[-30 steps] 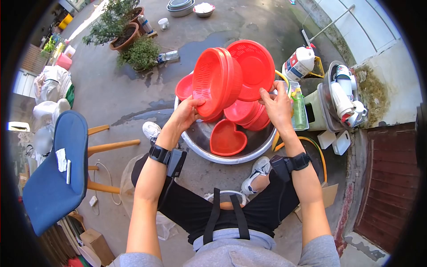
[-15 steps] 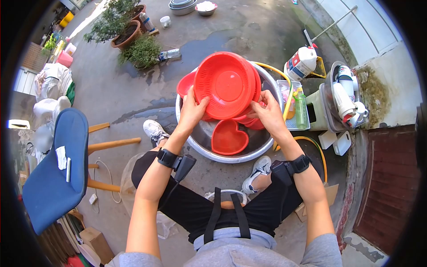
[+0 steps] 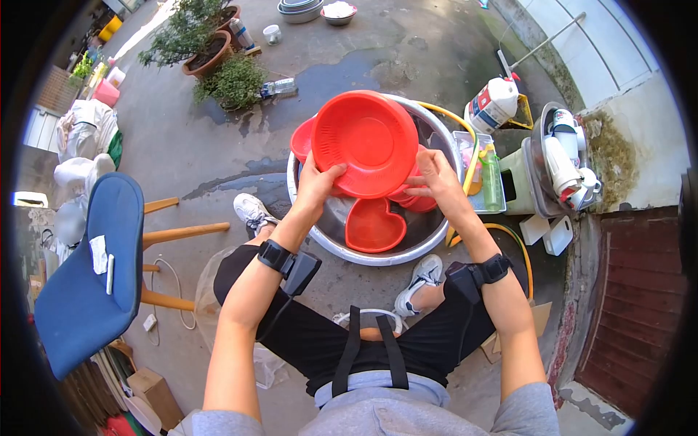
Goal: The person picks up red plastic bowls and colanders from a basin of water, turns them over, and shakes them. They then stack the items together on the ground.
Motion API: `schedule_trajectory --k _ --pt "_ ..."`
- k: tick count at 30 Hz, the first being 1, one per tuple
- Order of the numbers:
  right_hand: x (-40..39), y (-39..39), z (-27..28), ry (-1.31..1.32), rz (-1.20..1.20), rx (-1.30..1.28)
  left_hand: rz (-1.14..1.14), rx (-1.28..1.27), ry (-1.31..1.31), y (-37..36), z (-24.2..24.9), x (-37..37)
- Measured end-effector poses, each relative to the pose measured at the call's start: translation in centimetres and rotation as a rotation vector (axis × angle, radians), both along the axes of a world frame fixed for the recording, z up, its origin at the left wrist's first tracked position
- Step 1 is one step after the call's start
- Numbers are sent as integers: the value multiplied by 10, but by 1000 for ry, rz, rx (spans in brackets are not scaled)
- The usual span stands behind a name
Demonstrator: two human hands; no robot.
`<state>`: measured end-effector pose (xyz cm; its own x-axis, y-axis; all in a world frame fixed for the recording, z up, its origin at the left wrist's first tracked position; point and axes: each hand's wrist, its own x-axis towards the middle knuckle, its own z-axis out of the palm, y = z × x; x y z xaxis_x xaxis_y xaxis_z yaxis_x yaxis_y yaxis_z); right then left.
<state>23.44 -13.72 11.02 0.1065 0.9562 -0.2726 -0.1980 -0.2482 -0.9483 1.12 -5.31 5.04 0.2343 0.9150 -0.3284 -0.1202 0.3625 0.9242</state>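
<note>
A round red plastic basket [image 3: 366,138] with rows of slots in its wall is tilted up over a big metal basin [image 3: 320,236]. My left hand [image 3: 318,185] grips its lower left rim, thumb on the inner side. Just off the basket's lower right edge, my right hand [image 3: 441,178] has its fingers stretched out and apart. A red heart-shaped bowl [image 3: 374,225] lies in the basin below the basket. More red plastic pieces show behind and beside the basket, partly hidden by it and by my right hand.
A yellow hose [image 3: 529,254] runs along the basin's right side, near a tray with a green spray bottle [image 3: 491,182]. A white jug [image 3: 493,104] stands beyond. A blue chair [image 3: 94,276] is at left; potted plants [image 3: 207,58] stand ahead.
The red basket has shifted slightly down and left and turned in my left hand. My right hand's fingers have come off its edge and spread.
</note>
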Motion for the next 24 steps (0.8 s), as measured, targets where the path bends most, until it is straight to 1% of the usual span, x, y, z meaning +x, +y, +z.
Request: schedule_trajectory --k 1,2,3,5,7,9,12,13,14,15,16,18,19,21,22,23,24 --pt "0 3 -10 -179 -27 -14 -2 0 0 -2 6 3" --pt "1 4 -18 -358 -55 -29 19 97 31 -5 11 5" --pt "1 5 -14 -357 -58 -30 41 194 61 -7 16 7" --pt "1 6 -4 -319 -73 -78 6 179 47 -7 19 6" --pt "2 5 -1 -321 -64 -35 -24 165 31 -4 20 3" --pt "1 4 -1 -321 -53 7 -117 -25 -35 0 26 -1" --pt "2 3 -9 -370 -52 44 -78 -100 -81 -2 39 1" --pt "5 3 -14 -441 -28 77 -79 -102 -80 -2 39 1" --pt "7 3 -18 -512 -3 110 -67 -80 -27 -2 38 0" --pt "5 1 -16 -512 -2 105 -56 -60 25 -3 37 0" --pt "1 -1 -12 -563 -7 119 -56 -64 24 -4 36 -1" --pt "-4 -2 -14 -612 -14 129 -44 99 60 -5 34 -3" --pt "-6 -3 -19 -602 -31 140 -45 97 61 -4 32 -4" --pt "-11 -4 -20 -592 -47 151 -12 198 70 -3 30 -4" --pt "-15 -5 -17 -625 -61 231 -12 198 70 -4 29 -4" --pt "-17 -6 -15 -657 -75 312 5 283 109 -6 28 -3" --pt "-17 -6 -17 -657 -74 312 22 368 148 -8 27 -3"
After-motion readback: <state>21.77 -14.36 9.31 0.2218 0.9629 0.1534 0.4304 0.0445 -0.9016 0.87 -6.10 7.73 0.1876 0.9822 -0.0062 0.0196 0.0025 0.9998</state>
